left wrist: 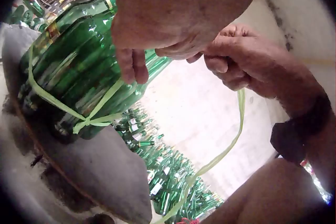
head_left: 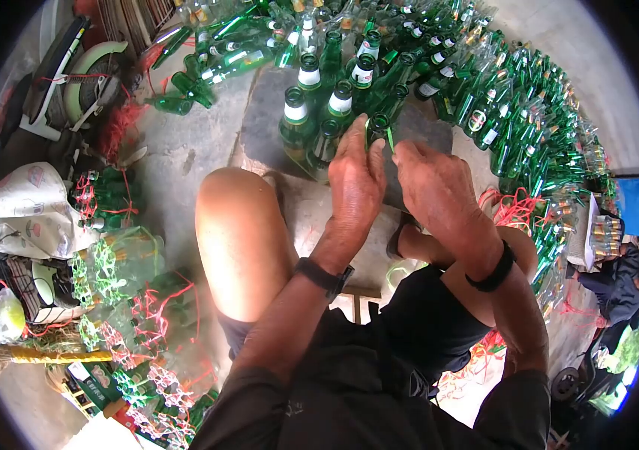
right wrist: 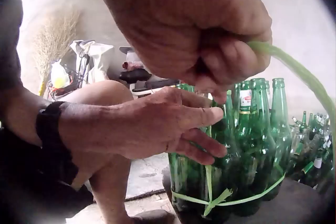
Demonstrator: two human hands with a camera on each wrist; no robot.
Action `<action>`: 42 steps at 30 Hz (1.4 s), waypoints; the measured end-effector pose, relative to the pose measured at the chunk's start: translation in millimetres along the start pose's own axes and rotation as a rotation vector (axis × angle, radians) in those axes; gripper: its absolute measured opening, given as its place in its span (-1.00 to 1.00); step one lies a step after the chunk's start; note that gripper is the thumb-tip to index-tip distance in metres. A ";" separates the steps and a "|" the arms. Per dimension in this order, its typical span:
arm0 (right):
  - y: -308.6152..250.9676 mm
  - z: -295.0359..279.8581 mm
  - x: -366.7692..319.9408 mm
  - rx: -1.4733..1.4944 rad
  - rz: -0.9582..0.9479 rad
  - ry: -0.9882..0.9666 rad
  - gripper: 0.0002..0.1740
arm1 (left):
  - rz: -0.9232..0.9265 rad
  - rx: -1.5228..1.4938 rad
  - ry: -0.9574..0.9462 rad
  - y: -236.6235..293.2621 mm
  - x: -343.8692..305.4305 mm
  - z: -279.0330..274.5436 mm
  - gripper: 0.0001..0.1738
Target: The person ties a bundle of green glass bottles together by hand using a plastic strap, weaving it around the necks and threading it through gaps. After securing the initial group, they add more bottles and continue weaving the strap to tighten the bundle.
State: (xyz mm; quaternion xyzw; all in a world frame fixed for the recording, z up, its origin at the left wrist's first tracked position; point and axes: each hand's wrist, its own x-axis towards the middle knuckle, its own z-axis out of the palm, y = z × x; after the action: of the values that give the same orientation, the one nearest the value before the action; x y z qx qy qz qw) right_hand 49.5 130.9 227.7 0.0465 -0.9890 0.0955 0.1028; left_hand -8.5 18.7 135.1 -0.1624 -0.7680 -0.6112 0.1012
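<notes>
Green glass bottles (head_left: 327, 139) stand upright in a tight bundle on a dark slab (head_left: 263, 112). Light green twine (right wrist: 241, 200) goes round their lower part, knotted at one side, and a strand runs up towards the necks. The left hand (head_left: 357, 180) (left wrist: 173, 14) (right wrist: 131, 124) lies against the near bottles over that strand, its fingers mostly straight. Just beside it, above the necks, the right hand (head_left: 443, 187) (left wrist: 252, 61) (right wrist: 194, 24) grips the twine with curled fingers. From this fist a loose length (left wrist: 218, 158) hangs down. Whether the left fingers pinch the strand is hidden.
Many loose green bottles (head_left: 499, 105) lie piled behind and to the right. Tied clear bottles (head_left: 124, 259) and a white sack (head_left: 31, 214) are at the left. Red twine (head_left: 518, 210) lies near the right knee. Another person (head_left: 619, 281) is at the far right.
</notes>
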 end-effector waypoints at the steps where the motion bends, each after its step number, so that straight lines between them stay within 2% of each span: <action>1: -1.8 -1.2 -1.6 -0.020 0.006 -0.030 -0.89 | 0.056 0.010 0.040 -2.8 -0.4 1.1 -0.56; 3: -5.2 -3.8 -4.2 -0.040 0.014 -0.058 -0.89 | 0.114 0.018 0.076 -2.2 -1.3 0.6 -0.55; 8: -9.5 -8.8 -7.3 -0.057 -0.010 -0.072 -0.87 | 0.082 -0.039 -0.033 18.2 -12.8 -18.7 -0.48; 12: -15.1 -12.6 -11.1 -0.064 0.007 -0.099 -0.88 | 0.081 -0.046 -0.052 30.6 -27.8 -29.4 -0.45; 14: -17.2 -13.8 -13.4 -0.064 -0.022 -0.102 -0.87 | 0.139 0.106 -0.068 34.5 -30.4 -33.8 -0.42; 18: -25.7 -22.9 -19.8 -0.102 -0.052 -0.126 -0.87 | 0.140 0.088 -0.128 34.8 -31.4 -34.8 -0.42; 24: -27.5 -29.0 -26.0 -0.076 -0.049 -0.185 -0.85 | 0.150 0.136 -0.129 26.6 -30.1 -37.2 -0.54; 27: -20.0 -38.9 -26.2 0.057 -0.126 -0.121 -0.84 | 0.153 0.113 -0.152 23.8 -27.8 -39.1 -0.62; 29: -9.5 -49.5 -24.3 0.170 -0.118 -0.126 -0.81 | 0.140 -0.094 -0.080 19.7 -26.8 -36.1 -0.71; 30: -4.0 -56.3 -22.5 0.170 -0.118 -0.127 -0.81 | 0.139 -0.095 -0.080 20.5 -27.1 -36.8 -0.71; 32: 8.8 -71.1 -16.9 0.288 0.014 -0.227 -0.78 | -0.169 -0.440 -0.119 24.1 -27.2 -39.4 -0.77; 33: 16.2 -77.4 -14.4 0.288 0.013 -0.227 -0.78 | -0.169 -0.440 -0.118 25.5 -25.3 -41.6 -0.77; 35: 32.0 -87.7 -10.5 0.417 0.137 -0.256 -0.80 | -0.357 -0.644 -0.158 26.4 -22.0 -46.4 -0.73; 36: 40.4 -91.7 -9.1 0.507 0.132 -0.225 -0.82 | -0.372 -0.686 -0.147 24.7 -21.5 -46.2 -0.70; 40: 75.0 -108.7 -5.2 0.536 0.168 -0.206 -0.81 | -0.409 -0.762 -0.102 19.9 -20.8 -45.9 -0.73; 42: 90.8 -116.1 -4.5 0.595 0.262 -0.226 -0.74 | -0.490 -0.819 -0.064 21.0 -21.0 -47.3 -0.73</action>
State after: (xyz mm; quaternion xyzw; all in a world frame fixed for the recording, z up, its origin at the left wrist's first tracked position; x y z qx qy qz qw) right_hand 66.3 243.0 322.0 -0.0427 -0.9206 0.3863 -0.0386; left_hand 16.8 -25.7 157.6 -0.0219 -0.4823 -0.8642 -0.1417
